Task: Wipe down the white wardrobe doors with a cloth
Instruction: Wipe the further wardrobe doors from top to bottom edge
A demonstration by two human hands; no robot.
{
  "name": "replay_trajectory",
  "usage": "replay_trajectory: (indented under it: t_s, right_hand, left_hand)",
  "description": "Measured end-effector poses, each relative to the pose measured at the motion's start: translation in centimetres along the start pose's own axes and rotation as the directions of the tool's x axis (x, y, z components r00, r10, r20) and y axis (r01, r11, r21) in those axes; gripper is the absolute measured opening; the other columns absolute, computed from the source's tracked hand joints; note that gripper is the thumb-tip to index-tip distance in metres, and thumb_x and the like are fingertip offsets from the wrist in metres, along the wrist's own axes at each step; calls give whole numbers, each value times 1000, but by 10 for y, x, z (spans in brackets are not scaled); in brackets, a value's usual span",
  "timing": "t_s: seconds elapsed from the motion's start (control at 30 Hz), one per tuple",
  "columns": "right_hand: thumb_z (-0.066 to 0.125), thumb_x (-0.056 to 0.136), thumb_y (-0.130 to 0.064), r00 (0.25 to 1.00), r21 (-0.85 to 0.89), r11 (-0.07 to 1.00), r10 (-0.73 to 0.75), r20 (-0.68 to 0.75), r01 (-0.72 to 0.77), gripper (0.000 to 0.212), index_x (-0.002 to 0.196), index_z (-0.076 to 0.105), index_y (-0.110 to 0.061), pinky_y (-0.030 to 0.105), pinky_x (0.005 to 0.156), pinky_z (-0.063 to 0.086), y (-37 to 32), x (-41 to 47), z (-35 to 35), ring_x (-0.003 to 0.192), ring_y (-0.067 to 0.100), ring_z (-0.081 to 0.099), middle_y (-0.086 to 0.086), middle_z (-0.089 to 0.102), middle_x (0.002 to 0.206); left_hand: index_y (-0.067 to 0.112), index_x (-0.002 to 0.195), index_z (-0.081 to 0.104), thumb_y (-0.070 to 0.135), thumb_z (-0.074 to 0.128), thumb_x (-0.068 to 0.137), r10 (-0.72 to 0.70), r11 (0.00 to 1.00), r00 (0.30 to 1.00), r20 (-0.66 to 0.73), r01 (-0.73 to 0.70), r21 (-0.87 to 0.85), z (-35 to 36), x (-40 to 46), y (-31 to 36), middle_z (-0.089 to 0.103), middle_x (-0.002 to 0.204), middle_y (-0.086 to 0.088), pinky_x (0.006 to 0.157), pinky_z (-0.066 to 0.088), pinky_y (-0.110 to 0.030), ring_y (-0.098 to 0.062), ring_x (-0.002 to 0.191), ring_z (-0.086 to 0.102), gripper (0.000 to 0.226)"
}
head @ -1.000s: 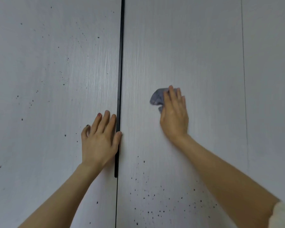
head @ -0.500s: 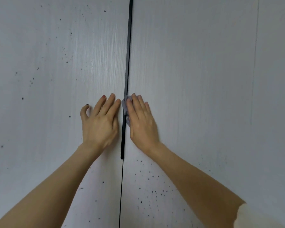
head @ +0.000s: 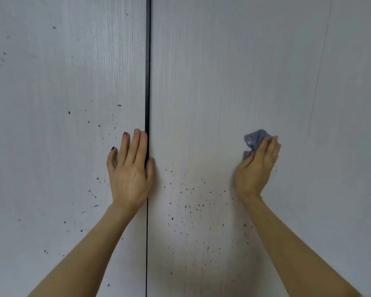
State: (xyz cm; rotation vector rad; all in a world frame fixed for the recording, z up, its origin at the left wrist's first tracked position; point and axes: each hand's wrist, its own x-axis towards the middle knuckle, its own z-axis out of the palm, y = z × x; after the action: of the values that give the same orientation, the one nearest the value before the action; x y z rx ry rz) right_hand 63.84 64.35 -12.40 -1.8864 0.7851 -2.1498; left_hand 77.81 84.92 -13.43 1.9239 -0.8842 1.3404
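Two hands on white doors, right hand (head: 255, 168) gripping cloth (head: 254, 139) (moved right from seam), left hand (head: 130, 168) flat, unmoved.

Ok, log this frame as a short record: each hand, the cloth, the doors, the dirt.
left hand: flat on the left door, fingers straight, beside the dark gap
right hand: presses the cloth on the right door
cloth: bluish-grey, crumpled, under the fingers
dark specks: on both doors, densest low on the right door

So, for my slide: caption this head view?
Right hand wipes speckled white wardrobe door with crumpled grey-blue cloth.
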Motion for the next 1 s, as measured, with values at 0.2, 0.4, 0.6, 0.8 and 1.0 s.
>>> replay_trajectory:
  t_s: [0.2, 0.4, 0.6, 0.8, 1.0]
  right_hand:
    - [42, 84, -7, 689, 122, 727, -682, 245, 676, 52, 136, 38, -8, 44, 116, 13, -78, -74, 47, 137, 34, 26, 16, 41, 144]
    - [66, 76, 6, 607, 47, 655, -722, 333, 754, 72, 138, 33, -8, 45, 116, 14, -25, -39, 24, 137, 32, 28, 16, 41, 144]
    - [52, 91, 1, 964, -198, 956, -177, 196, 216, 57, 143, 31, -3, 51, 115, 9, 73, 8, -38, 140, 36, 20, 20, 24, 151]
    - [32, 98, 1, 984, -124, 979, 169, 56, -161, 54, 148, 11, -2, 32, 115, -8, 80, 24, -44, 145, 31, 1, 16, 5, 156]
    - [53, 87, 0, 829, 23, 856, -507, 237, 517, 57, 140, 34, -5, 51, 115, 17, 21, 18, -8, 136, 39, 24, 21, 34, 147]
  left_hand:
    - [12, 142, 36, 34, 32, 97, 121, 992, 992, -38, -120, 31, -1, -2, -20, 35, 148, -6, 107, 22, -40, -22, 138, 29, 50]
    - [14, 144, 32, 30, 32, 97, 40, 999, 998, -57, -39, 17, 4, -5, -11, 34, 149, -6, 109, 20, -44, -23, 139, 28, 50]
    - [13, 145, 27, 13, 31, 95, -221, 975, 972, -79, 218, -54, 15, -13, 25, 30, 151, -9, 107, 22, -56, -33, 140, 24, 50]
    - [7, 148, 18, 25, 28, 97, -327, 945, 944, -43, 325, -35, 26, -12, 45, 22, 154, -14, 108, 19, -61, -37, 141, 17, 55]
    - [7, 149, 11, 29, 29, 94, -377, 926, 926, -29, 375, -48, 27, -11, 52, 14, 156, -12, 111, 11, -58, -34, 143, 9, 62]
